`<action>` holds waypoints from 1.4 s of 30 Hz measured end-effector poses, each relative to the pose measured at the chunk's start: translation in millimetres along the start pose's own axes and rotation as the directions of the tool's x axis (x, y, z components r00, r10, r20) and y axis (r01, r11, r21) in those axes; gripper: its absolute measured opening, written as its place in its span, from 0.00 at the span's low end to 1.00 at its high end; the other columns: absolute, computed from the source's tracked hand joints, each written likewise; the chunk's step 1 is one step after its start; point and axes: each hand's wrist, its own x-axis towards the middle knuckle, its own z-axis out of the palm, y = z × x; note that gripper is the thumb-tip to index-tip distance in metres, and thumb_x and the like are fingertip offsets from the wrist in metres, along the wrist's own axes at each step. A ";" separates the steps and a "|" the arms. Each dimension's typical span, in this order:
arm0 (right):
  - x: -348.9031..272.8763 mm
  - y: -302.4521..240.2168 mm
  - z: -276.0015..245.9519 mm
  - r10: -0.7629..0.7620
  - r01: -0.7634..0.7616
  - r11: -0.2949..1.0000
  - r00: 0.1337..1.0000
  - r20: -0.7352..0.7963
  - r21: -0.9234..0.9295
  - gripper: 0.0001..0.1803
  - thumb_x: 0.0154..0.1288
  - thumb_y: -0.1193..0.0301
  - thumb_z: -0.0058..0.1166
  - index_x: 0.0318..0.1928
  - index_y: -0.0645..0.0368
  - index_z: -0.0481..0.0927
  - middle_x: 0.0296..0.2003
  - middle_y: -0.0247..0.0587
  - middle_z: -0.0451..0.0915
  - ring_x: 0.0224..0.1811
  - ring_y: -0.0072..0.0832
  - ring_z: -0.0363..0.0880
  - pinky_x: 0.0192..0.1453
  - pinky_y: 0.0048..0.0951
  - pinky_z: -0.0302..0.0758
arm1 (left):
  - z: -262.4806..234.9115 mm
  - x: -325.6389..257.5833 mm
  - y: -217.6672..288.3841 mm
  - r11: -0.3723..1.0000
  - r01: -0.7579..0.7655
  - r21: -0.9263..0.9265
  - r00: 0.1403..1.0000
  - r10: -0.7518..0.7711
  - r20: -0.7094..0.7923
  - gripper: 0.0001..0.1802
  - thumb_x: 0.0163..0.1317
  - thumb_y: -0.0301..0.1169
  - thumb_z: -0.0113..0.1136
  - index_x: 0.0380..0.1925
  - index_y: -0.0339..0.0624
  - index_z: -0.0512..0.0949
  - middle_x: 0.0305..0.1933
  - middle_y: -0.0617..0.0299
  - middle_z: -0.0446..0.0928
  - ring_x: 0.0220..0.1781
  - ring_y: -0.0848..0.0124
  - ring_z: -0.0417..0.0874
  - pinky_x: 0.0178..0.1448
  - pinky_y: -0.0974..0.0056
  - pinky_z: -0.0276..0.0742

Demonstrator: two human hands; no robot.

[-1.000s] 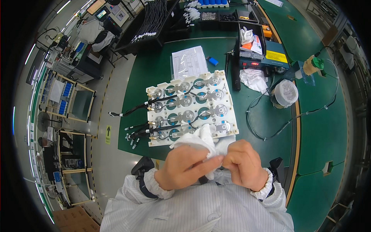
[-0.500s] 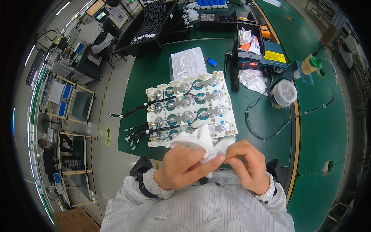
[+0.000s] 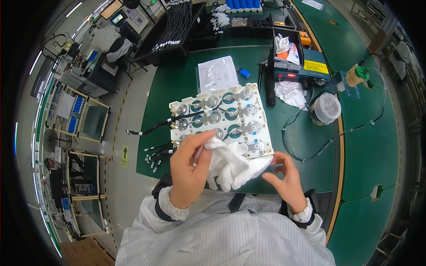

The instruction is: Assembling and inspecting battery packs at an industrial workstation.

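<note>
White cloth gloves [image 3: 235, 166] hang bunched in front of me, with glove fingers dangling at the lower edge. My left hand [image 3: 188, 166] pinches their upper left end between thumb and fingers. At their right end is my right hand [image 3: 286, 177], thumb and fingers apart; its fingertips are at the fabric, and I cannot tell whether they touch it. Behind the gloves lies a white battery module [image 3: 262, 113] with rows of round cells, metal tabs and black wiring. The gloves and my left hand hide its near edge. Black cables [image 3: 153, 128] stick out from its left side.
Printed sheets [image 3: 217, 74] and a small blue object [image 3: 243, 72] lie beyond the module. On the right are a controller box [image 3: 290, 76], a crumpled white cloth [image 3: 290, 94], a white tub [image 3: 326, 108] and a looped hose [image 3: 286, 142]. A cable-filled black bin [image 3: 191, 33] stands far left.
My left hand has moved up and left, stretching the gloves out over the module's near edge. My right hand has shifted right and its fingers have spread from a pinch.
</note>
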 end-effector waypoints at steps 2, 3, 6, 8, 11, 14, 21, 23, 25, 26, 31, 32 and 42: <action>4.0 3.8 5.8 0.075 -0.070 0.992 0.996 -0.055 0.101 0.24 0.56 0.71 0.66 0.50 0.63 0.69 0.40 0.37 0.75 0.42 0.21 0.73 0.42 0.23 0.70 | 2.3 4.0 1.1 0.995 0.020 -0.098 1.000 -0.021 -0.006 0.16 0.63 0.17 0.51 0.51 0.35 0.74 0.45 0.60 0.76 0.45 0.75 0.77 0.48 0.73 0.72; 5.4 1.5 7.7 0.123 -0.113 0.981 0.991 -0.056 0.157 0.22 0.57 0.72 0.65 0.49 0.62 0.69 0.39 0.36 0.75 0.41 0.20 0.72 0.41 0.22 0.70 | 2.6 5.6 1.9 0.989 0.028 -0.145 0.999 -0.030 -0.010 0.16 0.64 0.18 0.51 0.53 0.35 0.73 0.45 0.60 0.76 0.46 0.76 0.77 0.50 0.74 0.71; 5.3 -5.5 15.1 0.208 -0.186 0.918 0.978 -0.027 0.349 0.17 0.61 0.76 0.60 0.47 0.61 0.67 0.35 0.33 0.75 0.38 0.17 0.72 0.40 0.18 0.68 | -0.4 7.1 1.3 0.969 0.092 -0.231 0.996 -0.094 0.002 0.19 0.65 0.20 0.53 0.56 0.33 0.67 0.47 0.57 0.76 0.52 0.73 0.77 0.57 0.70 0.70; 0.0 -8.3 18.7 0.200 -0.149 0.866 0.978 -0.057 0.476 0.16 0.63 0.78 0.57 0.47 0.60 0.66 0.34 0.32 0.74 0.37 0.16 0.72 0.40 0.17 0.68 | -2.7 8.6 -2.9 0.963 0.092 -0.255 0.995 -0.098 -0.011 0.22 0.64 0.21 0.54 0.58 0.34 0.64 0.47 0.56 0.77 0.50 0.72 0.78 0.56 0.71 0.71; -4.6 -20.2 16.2 0.122 0.077 0.748 0.960 -0.250 0.660 0.14 0.65 0.80 0.51 0.48 0.57 0.64 0.34 0.31 0.74 0.36 0.15 0.71 0.40 0.18 0.69 | -7.7 13.4 -6.5 0.950 0.123 -0.286 0.990 -0.139 -0.035 0.23 0.64 0.20 0.54 0.58 0.35 0.64 0.45 0.57 0.77 0.47 0.74 0.79 0.53 0.72 0.72; 3.7 -56.1 -14.8 0.025 0.315 0.729 0.875 -0.483 0.608 0.11 0.68 0.76 0.47 0.49 0.54 0.65 0.39 0.34 0.72 0.39 0.19 0.73 0.45 0.21 0.71 | -22.6 14.0 -5.8 0.928 0.188 -0.321 0.973 -0.220 -0.065 0.24 0.62 0.19 0.55 0.58 0.36 0.64 0.41 0.60 0.76 0.43 0.76 0.78 0.49 0.74 0.73; -16.9 -116.6 -15.4 -0.419 0.315 0.879 0.868 -0.265 -0.359 0.07 0.58 0.77 0.56 0.38 0.61 0.78 0.37 0.41 0.74 0.34 0.27 0.74 0.37 0.22 0.69 | 7.5 3.5 18.7 0.791 0.228 -0.568 0.968 -0.246 0.046 0.21 0.62 0.20 0.57 0.55 0.39 0.68 0.40 0.63 0.77 0.39 0.80 0.78 0.41 0.77 0.71; -12.6 -112.4 4.9 -0.489 0.369 0.796 0.859 -0.150 -0.480 0.13 0.51 0.74 0.62 0.40 0.62 0.79 0.37 0.45 0.74 0.33 0.34 0.77 0.35 0.27 0.73 | 28.5 -4.1 32.3 0.764 0.222 -0.606 0.974 -0.154 0.164 0.19 0.63 0.20 0.56 0.55 0.38 0.69 0.44 0.60 0.78 0.44 0.76 0.78 0.47 0.74 0.73; -6.5 -109.9 18.5 -0.499 0.356 0.803 0.840 -0.214 -0.477 0.17 0.49 0.73 0.64 0.42 0.62 0.79 0.37 0.47 0.75 0.33 0.39 0.79 0.34 0.31 0.75 | 53.1 -9.8 45.6 0.763 0.218 -0.609 0.962 -0.064 0.264 0.18 0.64 0.20 0.55 0.54 0.36 0.70 0.47 0.58 0.77 0.48 0.74 0.78 0.52 0.70 0.73; -3.4 -108.9 18.1 -0.483 0.331 0.822 0.837 -0.258 -0.464 0.17 0.50 0.73 0.64 0.42 0.62 0.79 0.37 0.47 0.76 0.34 0.41 0.80 0.34 0.33 0.76 | 61.6 -12.2 47.7 0.808 0.202 -0.553 0.951 -0.028 0.307 0.17 0.64 0.20 0.54 0.54 0.35 0.71 0.49 0.57 0.77 0.50 0.73 0.78 0.54 0.69 0.73; -5.3 -129.0 -11.6 -0.504 0.277 0.830 0.743 -0.440 -0.484 0.10 0.53 0.77 0.57 0.38 0.62 0.78 0.33 0.45 0.76 0.30 0.40 0.80 0.31 0.32 0.75 | 69.4 2.2 76.7 0.885 -0.292 -0.362 0.836 0.420 0.354 0.19 0.65 0.27 0.54 0.56 0.34 0.68 0.55 0.43 0.71 0.55 0.53 0.75 0.59 0.61 0.70; -6.1 -128.6 -16.6 -0.521 0.249 0.800 0.740 -0.425 -0.546 0.08 0.54 0.77 0.56 0.36 0.62 0.78 0.31 0.45 0.76 0.29 0.40 0.79 0.30 0.33 0.74 | 72.7 3.6 73.5 0.901 -0.261 -0.346 0.838 0.390 0.383 0.21 0.65 0.28 0.54 0.57 0.33 0.67 0.55 0.43 0.71 0.55 0.51 0.75 0.59 0.60 0.70; 14.3 -42.1 4.1 -0.640 0.381 0.583 0.759 -0.118 -0.717 0.09 0.54 0.70 0.52 0.32 0.65 0.75 0.19 0.46 0.73 0.22 0.42 0.77 0.23 0.40 0.73 | 97.8 20.8 -8.9 0.956 0.086 -0.279 0.796 0.102 0.596 0.24 0.73 0.38 0.37 0.61 0.33 0.61 0.61 0.45 0.68 0.61 0.51 0.69 0.67 0.52 0.60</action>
